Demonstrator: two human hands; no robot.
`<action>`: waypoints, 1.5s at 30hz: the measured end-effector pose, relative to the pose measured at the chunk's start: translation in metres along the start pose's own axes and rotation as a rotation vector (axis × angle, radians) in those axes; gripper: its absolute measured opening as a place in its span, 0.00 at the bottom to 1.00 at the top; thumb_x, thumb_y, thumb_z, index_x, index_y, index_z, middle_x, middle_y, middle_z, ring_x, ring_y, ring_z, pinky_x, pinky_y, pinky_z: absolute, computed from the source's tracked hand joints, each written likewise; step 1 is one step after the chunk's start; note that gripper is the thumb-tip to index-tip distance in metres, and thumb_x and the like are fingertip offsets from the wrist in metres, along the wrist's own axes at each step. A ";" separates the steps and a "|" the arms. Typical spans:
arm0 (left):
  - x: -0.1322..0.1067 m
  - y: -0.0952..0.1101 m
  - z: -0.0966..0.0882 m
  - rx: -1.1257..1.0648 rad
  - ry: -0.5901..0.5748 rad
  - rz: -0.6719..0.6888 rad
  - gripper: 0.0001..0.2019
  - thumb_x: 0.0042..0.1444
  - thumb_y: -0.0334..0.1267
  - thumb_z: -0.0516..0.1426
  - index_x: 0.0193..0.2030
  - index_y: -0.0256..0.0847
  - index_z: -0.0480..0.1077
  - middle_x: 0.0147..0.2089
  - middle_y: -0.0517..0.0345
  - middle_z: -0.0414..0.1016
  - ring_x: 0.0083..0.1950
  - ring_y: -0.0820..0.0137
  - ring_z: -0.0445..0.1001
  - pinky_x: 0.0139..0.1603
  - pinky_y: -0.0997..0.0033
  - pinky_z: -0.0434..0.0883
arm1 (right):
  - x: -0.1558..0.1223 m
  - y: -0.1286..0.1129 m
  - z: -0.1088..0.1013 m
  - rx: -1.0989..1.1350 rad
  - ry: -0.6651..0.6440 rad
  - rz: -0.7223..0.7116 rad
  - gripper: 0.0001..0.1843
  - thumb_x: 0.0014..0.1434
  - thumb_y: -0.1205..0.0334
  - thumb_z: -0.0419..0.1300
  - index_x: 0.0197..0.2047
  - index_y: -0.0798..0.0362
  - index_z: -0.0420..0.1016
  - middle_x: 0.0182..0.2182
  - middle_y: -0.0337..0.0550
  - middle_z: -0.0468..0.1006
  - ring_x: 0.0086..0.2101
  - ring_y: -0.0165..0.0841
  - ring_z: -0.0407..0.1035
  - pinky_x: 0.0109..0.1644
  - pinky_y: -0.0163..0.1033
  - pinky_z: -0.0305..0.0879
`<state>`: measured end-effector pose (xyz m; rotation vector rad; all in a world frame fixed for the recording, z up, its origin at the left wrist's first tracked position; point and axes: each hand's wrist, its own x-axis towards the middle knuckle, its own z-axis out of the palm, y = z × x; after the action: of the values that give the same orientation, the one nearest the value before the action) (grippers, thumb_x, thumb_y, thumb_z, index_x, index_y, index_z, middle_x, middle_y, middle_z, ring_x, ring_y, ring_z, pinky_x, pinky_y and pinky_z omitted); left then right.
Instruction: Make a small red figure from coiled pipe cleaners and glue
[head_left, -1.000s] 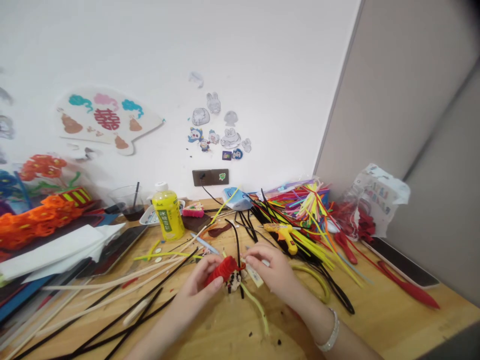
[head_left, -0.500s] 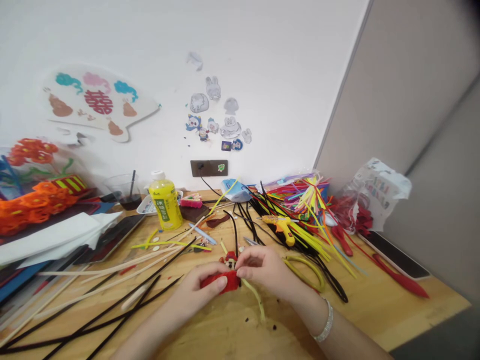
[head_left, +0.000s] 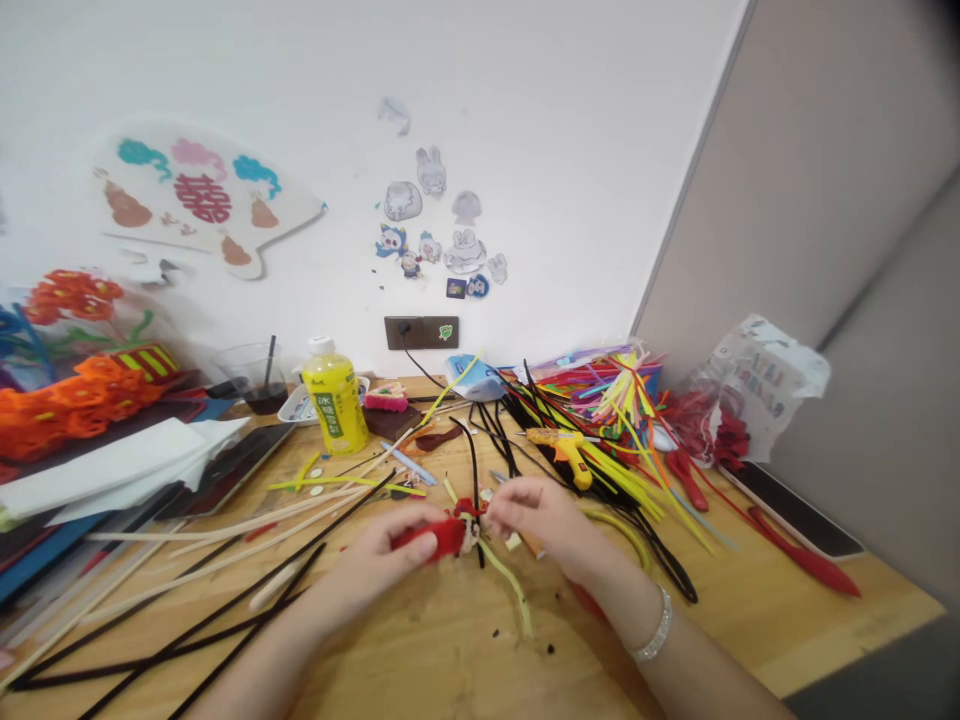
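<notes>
- Wooden table (head_left: 420, 660) spreads under your hands, littered with long black, cream and yellow chenille stems (head_left: 225, 525).
- Your left hand (head_left: 382, 560) grips a red chenille figure (head_left: 442, 537) near the table's middle, just above the wood.
- Your right hand (head_left: 536, 515) pinches the figure's right end with its fingertips.
- Farther left stands a yellow bottle (head_left: 335, 400).
- Farther right, a yellow glue gun (head_left: 566, 448) lies against a heap of coloured stems (head_left: 607, 395).

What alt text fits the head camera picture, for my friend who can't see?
Two bare hands work on a small red fuzzy piece over a cluttered wooden table: the left hand grips it, the right hand touches its end. Bright pipe cleaners, a yellow glue gun and a yellow bottle sit behind.
</notes>
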<state>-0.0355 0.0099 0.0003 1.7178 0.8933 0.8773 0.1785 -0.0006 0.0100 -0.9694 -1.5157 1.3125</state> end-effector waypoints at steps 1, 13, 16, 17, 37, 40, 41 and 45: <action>0.002 -0.002 -0.005 -0.051 0.083 -0.009 0.16 0.47 0.50 0.59 0.35 0.40 0.74 0.33 0.56 0.76 0.31 0.68 0.70 0.31 0.74 0.66 | 0.002 0.001 -0.004 -0.063 0.082 -0.029 0.15 0.52 0.52 0.58 0.25 0.56 0.72 0.21 0.37 0.71 0.24 0.28 0.65 0.31 0.34 0.60; 0.014 -0.010 -0.013 -0.220 0.393 -0.011 0.21 0.43 0.50 0.62 0.41 0.40 0.66 0.31 0.58 0.74 0.31 0.69 0.70 0.29 0.73 0.67 | 0.006 0.019 0.009 -1.385 0.190 -0.087 0.10 0.50 0.61 0.60 0.36 0.56 0.76 0.38 0.51 0.74 0.42 0.44 0.64 0.43 0.44 0.61; 0.010 -0.009 -0.004 -0.231 0.320 0.018 0.21 0.45 0.52 0.60 0.41 0.40 0.67 0.31 0.56 0.74 0.31 0.68 0.71 0.29 0.70 0.68 | 0.009 0.023 0.023 -1.461 0.166 -0.014 0.13 0.54 0.71 0.53 0.41 0.59 0.75 0.40 0.55 0.74 0.41 0.45 0.65 0.40 0.45 0.62; 0.009 -0.008 -0.002 -0.224 0.300 0.011 0.21 0.45 0.53 0.60 0.40 0.39 0.68 0.31 0.56 0.74 0.30 0.68 0.71 0.29 0.70 0.68 | 0.010 0.025 0.027 -1.472 0.173 0.008 0.15 0.54 0.74 0.51 0.42 0.60 0.75 0.39 0.56 0.75 0.40 0.44 0.66 0.39 0.44 0.62; -0.002 0.005 0.015 0.162 0.382 0.021 0.18 0.52 0.46 0.54 0.49 0.42 0.69 0.55 0.50 0.71 0.57 0.57 0.65 0.59 0.57 0.58 | 0.007 0.021 0.022 0.099 0.118 -0.107 0.10 0.54 0.54 0.55 0.33 0.52 0.62 0.27 0.37 0.70 0.24 0.28 0.66 0.31 0.34 0.64; 0.000 0.003 0.012 0.280 0.388 0.062 0.17 0.51 0.45 0.56 0.47 0.42 0.71 0.50 0.49 0.75 0.52 0.55 0.70 0.54 0.57 0.63 | 0.003 0.020 0.028 0.169 0.046 -0.049 0.09 0.53 0.56 0.55 0.33 0.51 0.61 0.23 0.33 0.66 0.21 0.25 0.61 0.26 0.31 0.61; 0.001 0.002 0.011 0.318 0.395 0.078 0.17 0.50 0.45 0.56 0.46 0.43 0.71 0.49 0.49 0.75 0.51 0.55 0.71 0.52 0.58 0.65 | 0.002 0.021 0.029 0.188 0.034 -0.032 0.09 0.52 0.57 0.56 0.34 0.51 0.61 0.24 0.33 0.65 0.21 0.25 0.61 0.25 0.31 0.60; 0.002 0.003 0.009 0.440 0.383 0.154 0.15 0.49 0.44 0.58 0.44 0.45 0.73 0.45 0.50 0.77 0.46 0.56 0.73 0.47 0.62 0.68 | 0.000 0.025 0.032 0.182 0.025 -0.013 0.11 0.52 0.54 0.56 0.34 0.51 0.65 0.26 0.34 0.64 0.24 0.26 0.61 0.26 0.30 0.58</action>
<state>-0.0261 0.0068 0.0010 2.0511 1.2950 1.2059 0.1484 -0.0069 -0.0169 -0.8550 -1.3549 1.3970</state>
